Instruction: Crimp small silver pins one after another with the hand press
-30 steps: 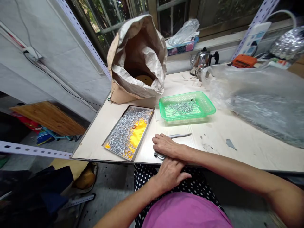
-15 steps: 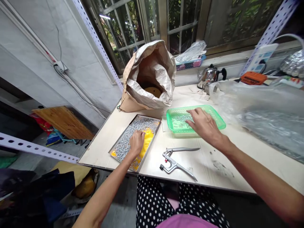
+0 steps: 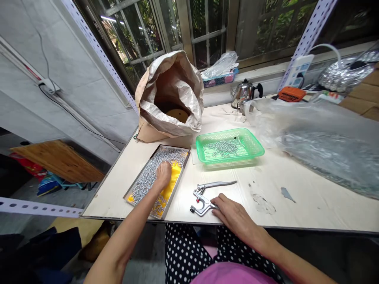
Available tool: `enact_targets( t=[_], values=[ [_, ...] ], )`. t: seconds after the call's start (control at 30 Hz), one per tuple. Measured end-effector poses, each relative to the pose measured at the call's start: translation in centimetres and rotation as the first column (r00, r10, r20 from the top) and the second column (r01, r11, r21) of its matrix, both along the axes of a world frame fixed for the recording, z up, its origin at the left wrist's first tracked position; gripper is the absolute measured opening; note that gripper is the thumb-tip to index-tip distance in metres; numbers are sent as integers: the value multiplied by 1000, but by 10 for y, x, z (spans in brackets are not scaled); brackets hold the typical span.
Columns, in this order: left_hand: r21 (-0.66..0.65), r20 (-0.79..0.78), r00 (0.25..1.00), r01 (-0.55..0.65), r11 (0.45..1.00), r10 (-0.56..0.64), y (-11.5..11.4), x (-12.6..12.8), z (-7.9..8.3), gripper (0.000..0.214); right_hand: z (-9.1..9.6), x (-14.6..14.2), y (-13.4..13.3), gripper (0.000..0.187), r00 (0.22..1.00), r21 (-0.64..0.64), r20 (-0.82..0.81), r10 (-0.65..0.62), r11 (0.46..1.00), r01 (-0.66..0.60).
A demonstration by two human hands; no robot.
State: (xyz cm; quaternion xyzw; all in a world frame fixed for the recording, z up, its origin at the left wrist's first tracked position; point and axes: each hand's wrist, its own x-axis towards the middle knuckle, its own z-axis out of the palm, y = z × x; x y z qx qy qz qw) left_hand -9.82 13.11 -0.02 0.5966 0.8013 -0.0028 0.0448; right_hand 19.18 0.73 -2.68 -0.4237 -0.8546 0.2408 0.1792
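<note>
My left hand (image 3: 163, 173) rests in a flat metal tray (image 3: 136, 181) with a yellow bottom and several small silver pieces, its fingers curled down onto them. What they pinch is hidden. My right hand (image 3: 233, 213) lies on the table's front edge, fingers over the lower handle of metal hand pliers (image 3: 207, 195). A green plastic basket (image 3: 254, 139) with more silver pieces stands behind the pliers.
A large open paper sack (image 3: 170, 94) stands at the back left of the white table (image 3: 296, 181). A big clear plastic bag (image 3: 319, 134) of metal parts covers the right side. A steel kettle (image 3: 244, 91) and orange tool (image 3: 291, 94) sit by the window.
My right hand has come back from the green basket to the pliers at the table's front. My left hand has stayed in the metal tray.
</note>
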Motion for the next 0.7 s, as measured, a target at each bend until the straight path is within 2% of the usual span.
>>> enact_targets(
  t=[0.13,0.27,0.3,0.37,0.43,0.5,0.6,0.7],
  values=[
    [17,-5,997,72,997,-72,-3,4,10,30,-17,-5,6,6,998,88,53,-45,995,40],
    [31,42,987,155,987,-156,-24,17,25,28,-17,-4,6,7,997,118,71,-36,993,27],
    [25,100,979,178,984,-179,-34,22,28,26,-14,-4,5,7,996,110,78,-32,994,24],
    [-7,321,928,200,980,-187,-58,33,28,23,-8,-3,5,8,994,83,102,-32,996,24],
    [-72,570,814,186,980,-113,-82,44,25,22,-4,-4,5,8,991,57,133,-27,998,20],
    [-142,696,718,148,979,-8,-101,54,20,18,-2,-5,6,10,985,58,170,-13,998,3],
    [-203,737,667,68,977,106,-113,63,13,10,-4,-6,6,12,977,104,214,17,994,-40],
    [-250,756,635,56,967,159,-114,67,10,13,-7,-5,5,15,974,149,226,32,987,-67]
  ],
)
